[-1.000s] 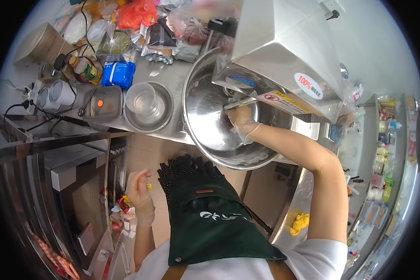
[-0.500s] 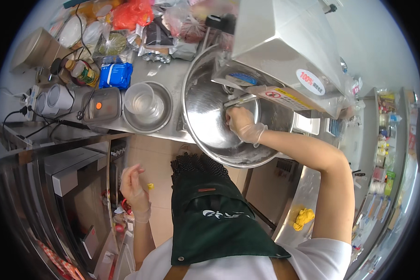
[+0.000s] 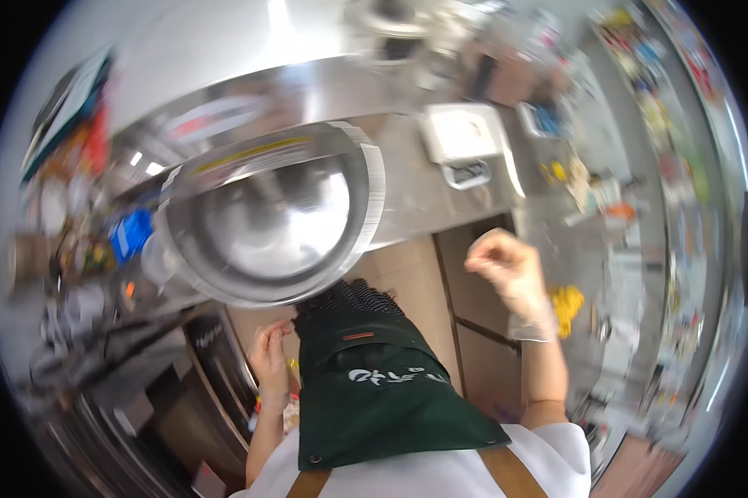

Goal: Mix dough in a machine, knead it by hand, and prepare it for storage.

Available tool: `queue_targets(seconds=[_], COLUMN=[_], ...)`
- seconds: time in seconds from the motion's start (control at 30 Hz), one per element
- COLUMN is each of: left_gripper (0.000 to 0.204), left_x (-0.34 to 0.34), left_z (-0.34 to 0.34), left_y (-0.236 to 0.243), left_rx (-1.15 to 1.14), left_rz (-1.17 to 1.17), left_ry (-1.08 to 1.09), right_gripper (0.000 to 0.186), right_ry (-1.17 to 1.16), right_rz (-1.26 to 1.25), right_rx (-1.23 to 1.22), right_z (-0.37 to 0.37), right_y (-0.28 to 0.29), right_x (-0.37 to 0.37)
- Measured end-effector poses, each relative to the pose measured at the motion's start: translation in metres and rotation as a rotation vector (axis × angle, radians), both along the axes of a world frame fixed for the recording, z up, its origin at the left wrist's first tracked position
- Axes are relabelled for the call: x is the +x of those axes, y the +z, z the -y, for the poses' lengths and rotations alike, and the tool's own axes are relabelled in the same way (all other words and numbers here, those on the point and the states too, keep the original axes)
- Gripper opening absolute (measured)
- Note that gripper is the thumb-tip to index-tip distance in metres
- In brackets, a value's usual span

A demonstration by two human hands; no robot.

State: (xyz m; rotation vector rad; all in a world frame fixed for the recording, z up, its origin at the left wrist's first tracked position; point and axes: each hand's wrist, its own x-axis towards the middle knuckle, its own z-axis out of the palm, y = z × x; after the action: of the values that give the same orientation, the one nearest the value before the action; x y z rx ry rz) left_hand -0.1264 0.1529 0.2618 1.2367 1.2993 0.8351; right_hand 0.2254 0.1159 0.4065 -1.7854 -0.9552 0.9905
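Bowl (image 3: 316,236), wide steel, on the counter (image 3: 407,199) at 11 o'clock from the wearer's green apron (image 3: 382,423). Hands well apart, both off the bowl. Left hand (image 3: 271,353) at 10 o'clock, fingers loosely bent, nearest the bowl; blurred, can't tell if anything's held. Right hand (image 3: 511,270), clear glove, between 1 and 2 o'clock, fingers curled in; can't tell what's inside. Yellow bundle (image 3: 567,309) at 2, near right wrist. White tray (image 3: 464,134) toward 1.

I can pass ahead-left of my right hand (image 3: 503,267), between the steel bowl (image 3: 266,220) and white tray (image 3: 453,143) blocking either side.
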Motion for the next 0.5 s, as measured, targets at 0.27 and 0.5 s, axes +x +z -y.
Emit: queue_targets(seconds=[0.27,0.5], left_gripper=[0.018,0.015], left_x=[0.149,0.318], left_z=[0.040,0.132], left_y=[-0.006,-0.004], left_rx=[0.113,0.176], left_rz=[0.041,0.087], left_ry=[-0.498,-0.974], right_gripper=[0.005,0.004], right_ry=[-0.780,-1.337], right_rz=[-0.354,0.444], right_rx=[-0.076,0.063], right_z=[0.271,0.441], right_y=[-0.145,-0.185], right_x=[0.056,0.198])
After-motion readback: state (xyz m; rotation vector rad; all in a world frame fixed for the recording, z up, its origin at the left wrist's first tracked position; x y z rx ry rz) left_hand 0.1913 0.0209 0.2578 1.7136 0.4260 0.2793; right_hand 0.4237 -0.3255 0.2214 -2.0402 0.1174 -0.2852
